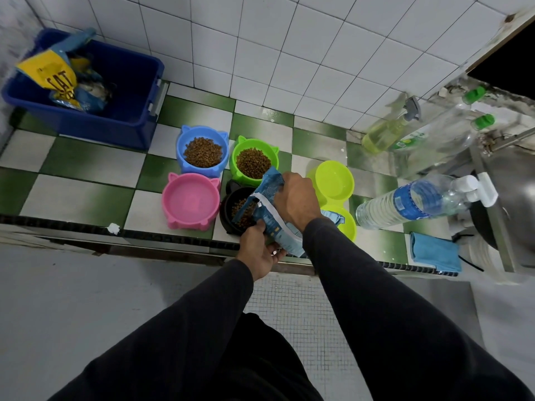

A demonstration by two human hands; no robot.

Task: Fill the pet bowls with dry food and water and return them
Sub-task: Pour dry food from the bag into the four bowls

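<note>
On the green-and-white tiled counter (pixel 86 166) stand a blue bowl (pixel 202 150) and a green bowl (pixel 253 162), both holding brown kibble. A pink bowl (pixel 189 201) has no kibble in it. A black bowl (pixel 231 208) holds some kibble. A blue food bag (pixel 272 215) is tilted with its open mouth over the black bowl. My right hand (pixel 295 198) grips the bag's top and my left hand (pixel 257 250) holds its lower edge. A lime double bowl (pixel 334 180) sits right of them, its near half partly hidden by the bag.
A blue tub (pixel 127 91) at the back left holds a yellow-and-blue cat food bag (pixel 59 76). At right are a water bottle (pixel 405 202) lying down, a yellow spray bottle (pixel 385 131), clear bottles (pixel 445 131), a blue cloth (pixel 435 250) and a metal sink (pixel 509 180).
</note>
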